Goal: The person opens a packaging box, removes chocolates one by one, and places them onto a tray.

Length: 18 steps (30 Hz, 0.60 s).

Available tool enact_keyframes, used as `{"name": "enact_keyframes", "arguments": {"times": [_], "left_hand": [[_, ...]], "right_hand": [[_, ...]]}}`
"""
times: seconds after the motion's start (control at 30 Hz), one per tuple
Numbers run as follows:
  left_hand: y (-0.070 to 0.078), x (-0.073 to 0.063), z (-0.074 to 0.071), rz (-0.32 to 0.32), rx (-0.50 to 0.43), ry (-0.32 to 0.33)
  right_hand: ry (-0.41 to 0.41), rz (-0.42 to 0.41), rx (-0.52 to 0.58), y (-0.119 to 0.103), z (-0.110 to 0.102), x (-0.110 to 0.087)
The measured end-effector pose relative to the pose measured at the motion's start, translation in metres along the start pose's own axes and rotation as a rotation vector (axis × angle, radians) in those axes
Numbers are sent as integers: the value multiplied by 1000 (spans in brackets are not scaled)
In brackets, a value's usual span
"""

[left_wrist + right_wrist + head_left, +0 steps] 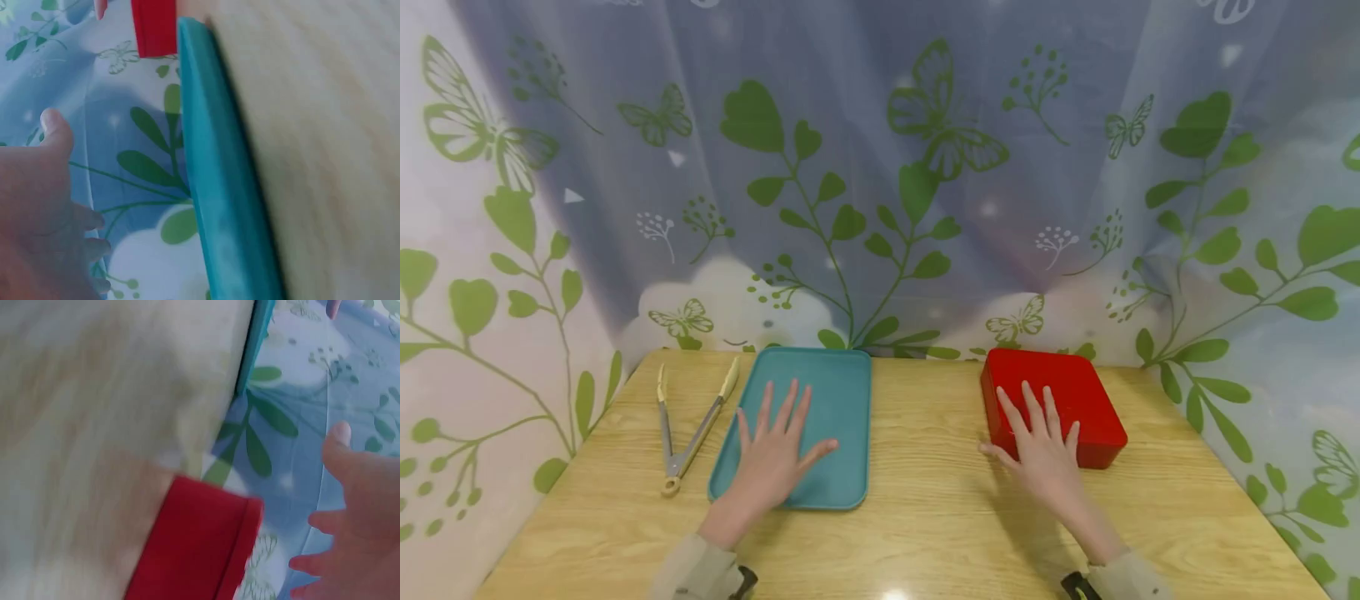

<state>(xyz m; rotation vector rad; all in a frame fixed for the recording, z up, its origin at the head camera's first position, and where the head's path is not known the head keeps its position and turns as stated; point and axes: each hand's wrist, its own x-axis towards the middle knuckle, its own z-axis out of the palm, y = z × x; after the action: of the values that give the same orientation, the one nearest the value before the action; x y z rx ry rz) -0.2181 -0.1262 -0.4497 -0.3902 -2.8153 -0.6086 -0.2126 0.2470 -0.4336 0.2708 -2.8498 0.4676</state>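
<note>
Plainly, from where I stand, two hands hang spread above a wood-grained counter (925,433), apart from the things beneath them. The left hand (771,462) is poised over a teal tray (842,392) with a low raised rim, at ten o'clock on the counter; its fingers (787,408) are straight and splayed, gripping nothing, with the thumb pointing toward two o'clock. The right hand (1045,454) is held above the near part of a red box (1082,392), at two o'clock on the counter; its fingers are likewise extended and fanned, holding nothing, with the thumb toward ten o'clock. At the tray's nine o'clock lie tongs (702,429), arms spread in a V, pale tips toward twelve o'clock and ring end toward six. Light sleeves (696,571) and dark wrist bands (745,581) mark both forearms. Fabric (880,125) printed with leaves and butterflies rises beyond the counter at twelve o'clock.
</note>
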Motion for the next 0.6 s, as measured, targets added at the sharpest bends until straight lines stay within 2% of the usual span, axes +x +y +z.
{"name": "enact_keyframes", "arguments": {"times": [0.1,0.27,0.33,0.47,0.6], "left_hand": [[8,10,-2,2,-72,41],[38,34,-4,51,-242,94],[52,44,-1,77,-302,110],[80,62,9,113,-419,107],[106,78,29,137,-503,66]], "right_hand": [[63,-8,46,15,-13,5],[179,-49,142,56,-33,12],[178,-55,178,74,-40,13],[128,-56,250,107,-49,11],[83,-53,278,132,-51,6]]}}
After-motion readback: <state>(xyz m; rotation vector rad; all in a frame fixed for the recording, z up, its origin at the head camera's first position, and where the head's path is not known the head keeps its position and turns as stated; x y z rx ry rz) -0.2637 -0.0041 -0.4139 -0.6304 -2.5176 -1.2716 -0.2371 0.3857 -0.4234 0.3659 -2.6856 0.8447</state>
